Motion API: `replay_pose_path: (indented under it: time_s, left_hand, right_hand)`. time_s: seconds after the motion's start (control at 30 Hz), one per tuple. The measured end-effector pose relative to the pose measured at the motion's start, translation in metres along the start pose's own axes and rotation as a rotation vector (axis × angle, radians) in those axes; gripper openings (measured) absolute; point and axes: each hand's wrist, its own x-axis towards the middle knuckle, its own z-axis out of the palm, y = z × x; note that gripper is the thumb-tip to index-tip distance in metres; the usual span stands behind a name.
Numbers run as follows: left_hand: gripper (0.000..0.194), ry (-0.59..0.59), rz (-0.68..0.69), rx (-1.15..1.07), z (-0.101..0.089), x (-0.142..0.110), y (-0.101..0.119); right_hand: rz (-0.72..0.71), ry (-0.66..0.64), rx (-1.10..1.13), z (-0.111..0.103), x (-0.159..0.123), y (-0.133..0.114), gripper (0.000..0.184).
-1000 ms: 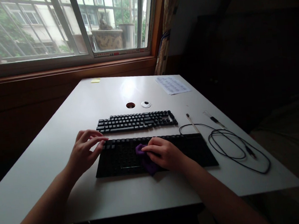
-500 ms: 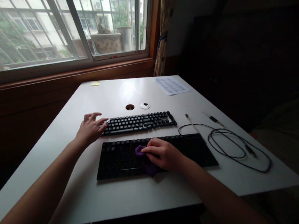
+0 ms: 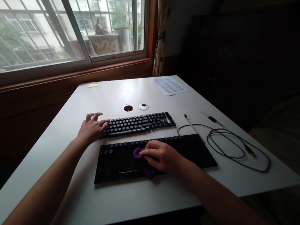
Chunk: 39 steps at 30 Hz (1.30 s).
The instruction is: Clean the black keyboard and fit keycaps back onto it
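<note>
Two black keyboards lie on a white table (image 3: 121, 202). My right hand (image 3: 161, 156) is closed on a purple cloth (image 3: 139, 154) and presses it onto the near, larger keyboard (image 3: 112, 162). My left hand (image 3: 92, 127) has its fingers spread and touches the left end of the far, smaller keyboard (image 3: 140, 122). Part of the cloth is hidden under my right palm.
A coiled black cable (image 3: 229, 147) lies right of the near keyboard, with a thin stick (image 3: 191, 123) and a small pen-like tool (image 3: 213, 119) beside it. Farther back are a cable hole (image 3: 128, 108), its round cap (image 3: 143, 106), a printed sheet (image 3: 170, 85) and a yellow note (image 3: 93, 85). A window is behind.
My left hand left the near keyboard's left corner and moved away from me to the far keyboard's left end. My right hand stayed on the cloth, shifting slightly left.
</note>
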Motion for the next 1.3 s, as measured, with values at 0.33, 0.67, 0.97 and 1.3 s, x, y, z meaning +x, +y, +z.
replay_pose_path:
  time_s: [0.33, 0.67, 0.97, 1.3]
  left_hand:
    - [0.051, 0.051, -0.050, -0.070, 0.000, 0.013, -0.029]
    - [0.029, 0.027, 0.010, -0.154, 0.014, 0.044, -0.044]
    - [0.028, 0.067, 0.019, -0.169, 0.014, 0.049, -0.044]
    - [0.035, 0.133, 0.358, -0.410, -0.022, -0.005, 0.000]
  right_hand:
    - [0.014, -0.020, 0.005, 0.001, -0.001, 0.001, 0.023]
    - [0.009, -0.016, 0.007, 0.000, -0.001, 0.001, 0.024]
    - [0.003, -0.019, -0.004, 0.000, -0.001, 0.002, 0.024]
    - [0.000, -0.030, -0.027, -0.002, 0.000, 0.000, 0.022]
